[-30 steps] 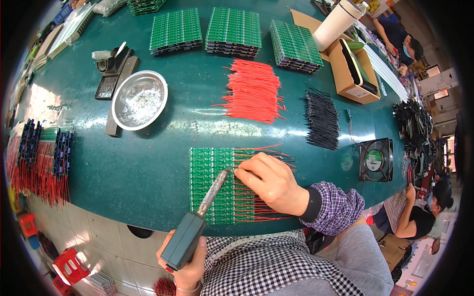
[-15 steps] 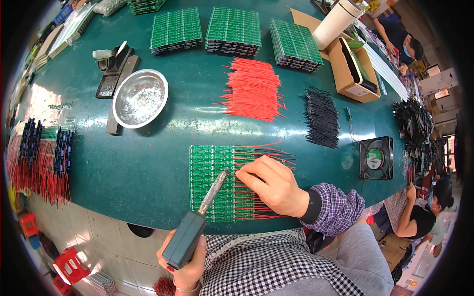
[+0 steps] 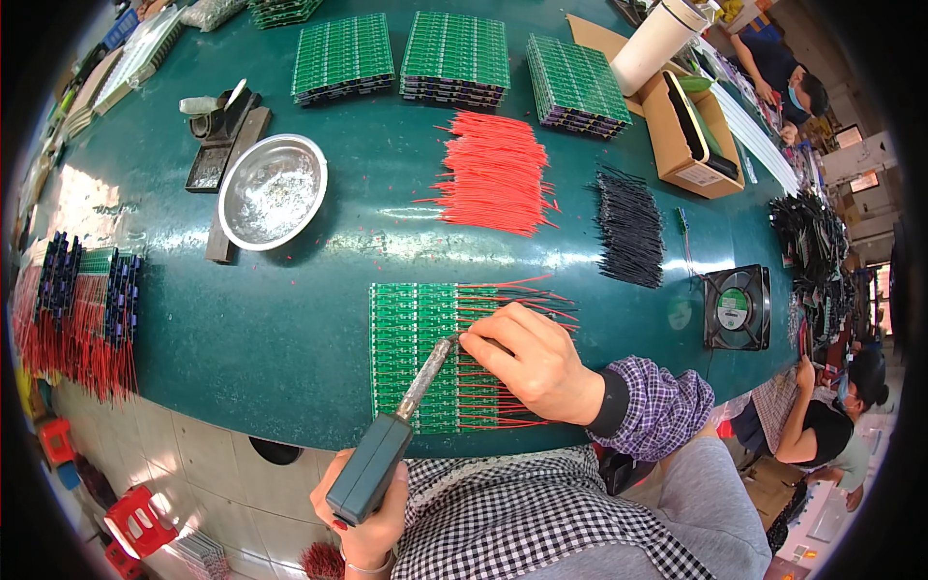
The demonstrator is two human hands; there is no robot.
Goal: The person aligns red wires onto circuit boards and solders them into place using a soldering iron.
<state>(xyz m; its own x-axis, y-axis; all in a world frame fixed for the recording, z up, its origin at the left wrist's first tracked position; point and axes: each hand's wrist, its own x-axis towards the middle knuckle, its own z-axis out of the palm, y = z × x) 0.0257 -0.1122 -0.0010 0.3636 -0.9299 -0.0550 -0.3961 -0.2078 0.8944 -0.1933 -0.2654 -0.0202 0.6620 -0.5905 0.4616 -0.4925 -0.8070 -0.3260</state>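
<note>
My left hand (image 3: 372,512) is wrapped round the dark grey-green handle of a soldering iron (image 3: 372,464). The iron's metal barrel slants up and right, its tip close to my right fingertips. A green circuit board panel (image 3: 411,353) lies flat at the table's near edge, with red and black wires running out to the right. My right hand (image 3: 541,362) is pinched over the panel's wired side, fingertips close to the board. Those fingers seem to hold a wire end, too small to make out clearly.
Beyond the panel lie a pile of red wires (image 3: 493,174) and a bundle of black wires (image 3: 628,227). A metal bowl (image 3: 227,208) stands left, a small fan (image 3: 737,309) right. Stacked green panels (image 3: 454,53) sit at the back, wired boards (image 3: 82,309) far left. Co-workers sit at right.
The soldering iron has shifted slightly up and right, its tip closer to my right fingertips. My right hand has barely moved, and the panel stays in place.
</note>
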